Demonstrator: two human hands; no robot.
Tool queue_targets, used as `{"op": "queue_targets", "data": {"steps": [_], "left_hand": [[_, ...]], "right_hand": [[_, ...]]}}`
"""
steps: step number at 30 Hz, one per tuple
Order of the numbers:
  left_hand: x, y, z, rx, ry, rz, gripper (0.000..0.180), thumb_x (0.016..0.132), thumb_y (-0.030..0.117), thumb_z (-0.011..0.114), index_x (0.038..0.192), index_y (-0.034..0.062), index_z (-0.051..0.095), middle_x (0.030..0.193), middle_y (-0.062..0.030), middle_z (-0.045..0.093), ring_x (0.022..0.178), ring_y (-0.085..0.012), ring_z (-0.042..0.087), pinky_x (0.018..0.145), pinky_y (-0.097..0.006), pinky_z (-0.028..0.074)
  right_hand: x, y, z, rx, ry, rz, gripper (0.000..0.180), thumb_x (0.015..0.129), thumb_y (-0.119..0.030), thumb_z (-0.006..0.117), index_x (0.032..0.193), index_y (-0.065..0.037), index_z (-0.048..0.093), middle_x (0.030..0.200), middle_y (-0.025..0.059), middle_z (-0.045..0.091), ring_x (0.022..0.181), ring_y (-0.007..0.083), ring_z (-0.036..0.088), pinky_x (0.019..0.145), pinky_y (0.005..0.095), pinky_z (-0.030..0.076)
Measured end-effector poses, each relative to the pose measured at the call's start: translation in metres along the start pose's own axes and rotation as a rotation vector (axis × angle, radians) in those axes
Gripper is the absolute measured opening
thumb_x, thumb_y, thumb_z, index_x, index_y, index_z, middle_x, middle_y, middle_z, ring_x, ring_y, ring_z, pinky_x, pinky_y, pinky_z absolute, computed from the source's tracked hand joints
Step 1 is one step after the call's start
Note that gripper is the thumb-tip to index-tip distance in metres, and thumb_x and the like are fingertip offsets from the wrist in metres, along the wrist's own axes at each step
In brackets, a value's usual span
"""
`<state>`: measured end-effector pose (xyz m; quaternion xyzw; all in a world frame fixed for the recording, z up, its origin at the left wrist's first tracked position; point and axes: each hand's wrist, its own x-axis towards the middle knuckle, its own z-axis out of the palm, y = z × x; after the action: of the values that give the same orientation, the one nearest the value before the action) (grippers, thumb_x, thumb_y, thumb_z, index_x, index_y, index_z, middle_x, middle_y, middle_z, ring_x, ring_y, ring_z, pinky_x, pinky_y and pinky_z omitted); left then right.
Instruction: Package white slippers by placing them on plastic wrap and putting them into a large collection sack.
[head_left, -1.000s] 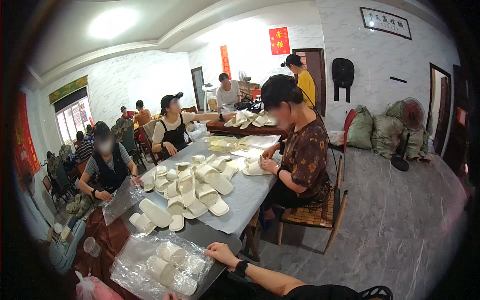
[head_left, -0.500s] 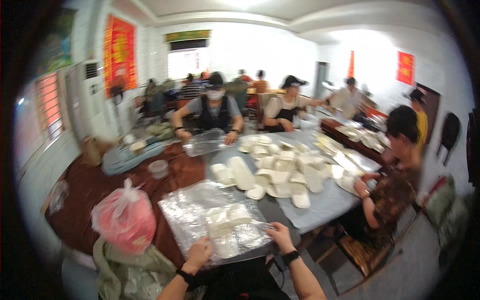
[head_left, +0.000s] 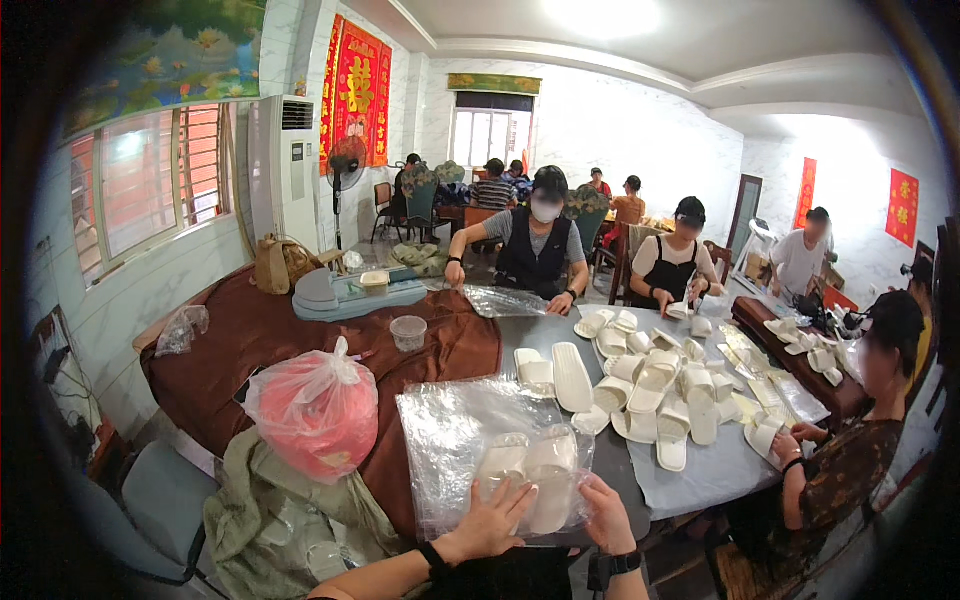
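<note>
A pair of cream slippers (head_left: 552, 462) lies side by side at the near edge of the table, seemingly inside a clear plastic bag (head_left: 440, 425). My left hand (head_left: 492, 520) rests over the near end of the left slipper with its fingers spread and stretched out. At the bag's right edge, my right hand (head_left: 608, 515) is closed, its fingers pinching the film. Just beyond the bag, two more slippers (head_left: 572, 378) lie on the grey table, beside a large heap of cream slippers (head_left: 655, 385).
A knotted bag of pink material (head_left: 315, 415) stands left of my arms, on a green sack (head_left: 290, 520). Brown cloth (head_left: 230, 340) carries a clear tub (head_left: 408, 332) and a blue-grey device (head_left: 345, 295). Across the table, a masked co-worker handles clear film (head_left: 515, 302); another at right holds a slipper (head_left: 765, 432).
My view has swung left, so the scene sits further right. My left hand has let go of the bag's edge and now lies flat over a slipper; my right hand stays at the edge.
</note>
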<state>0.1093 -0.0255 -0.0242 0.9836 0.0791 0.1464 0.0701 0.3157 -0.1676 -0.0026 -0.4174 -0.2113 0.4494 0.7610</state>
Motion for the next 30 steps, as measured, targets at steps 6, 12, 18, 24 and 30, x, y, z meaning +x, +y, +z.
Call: {"op": "queue_targets", "data": {"steps": [6, 12, 18, 24, 30], "left_hand": [[-0.005, 0.015, -0.011, -0.075, 0.211, -0.021, 0.095, 0.083, 0.051, 0.071, 0.155, 0.0040, 0.031, 0.161, -0.0211, 0.028, 0.149, -0.0444, 0.026, 0.104, -0.082, 0.004], [-0.016, -0.003, -0.011, -0.111, 0.537, 0.042, 0.076, 0.081, 0.020, 0.074, 0.150, 0.0080, 0.044, 0.154, -0.0179, 0.043, 0.144, -0.0424, 0.038, 0.112, -0.074, 0.013], [-0.043, 0.011, -0.068, -0.885, 0.673, -0.136, 0.055, 0.086, -0.014, 0.056, 0.139, -0.0019, 0.053, 0.143, -0.0191, 0.056, 0.135, -0.0310, 0.052, 0.111, -0.039, 0.041], [-0.098, -0.009, -0.123, -1.293, 0.873, -0.449, 0.033, 0.098, -0.001, 0.057, 0.130, -0.0067, 0.058, 0.117, -0.0142, 0.071, 0.102, -0.0220, 0.070, 0.091, -0.037, 0.058], [-0.195, -0.008, -0.169, -1.112, 1.088, -0.591, 0.034, 0.094, -0.008, 0.053, 0.128, -0.0082, 0.058, 0.122, -0.0170, 0.069, 0.110, -0.0227, 0.067, 0.096, -0.036, 0.053]], "right_hand": [[-0.018, -0.011, 0.054, 0.123, -0.106, -0.025, 0.053, 0.101, -0.004, 0.054, 0.151, 0.005, 0.037, 0.120, 0.0060, 0.062, 0.113, 0.0163, 0.057, 0.103, 0.0336, 0.044], [-0.034, -0.011, 0.077, 0.224, -0.326, -0.064, 0.062, 0.099, -0.008, 0.058, 0.154, 0.004, 0.033, 0.134, 0.0070, 0.059, 0.122, 0.0181, 0.057, 0.110, 0.0390, 0.042], [-0.040, -0.009, 0.097, 0.132, -0.426, -0.043, 0.057, 0.101, -0.009, 0.055, 0.153, 0.002, 0.035, 0.157, 0.0090, 0.038, 0.133, 0.0200, 0.049, 0.110, 0.0373, 0.041], [0.017, 0.043, 0.047, -1.064, -0.465, -0.323, 0.058, 0.100, -0.030, 0.062, 0.152, -0.011, 0.042, 0.163, 0.0172, 0.027, 0.146, 0.0344, 0.035, 0.112, 0.0441, 0.038], [0.027, 0.103, -0.011, -1.774, -0.215, -0.472, 0.065, 0.093, -0.047, 0.066, 0.150, -0.021, 0.047, 0.158, 0.0209, 0.035, 0.147, 0.0418, 0.029, 0.111, 0.0588, 0.022]]}}
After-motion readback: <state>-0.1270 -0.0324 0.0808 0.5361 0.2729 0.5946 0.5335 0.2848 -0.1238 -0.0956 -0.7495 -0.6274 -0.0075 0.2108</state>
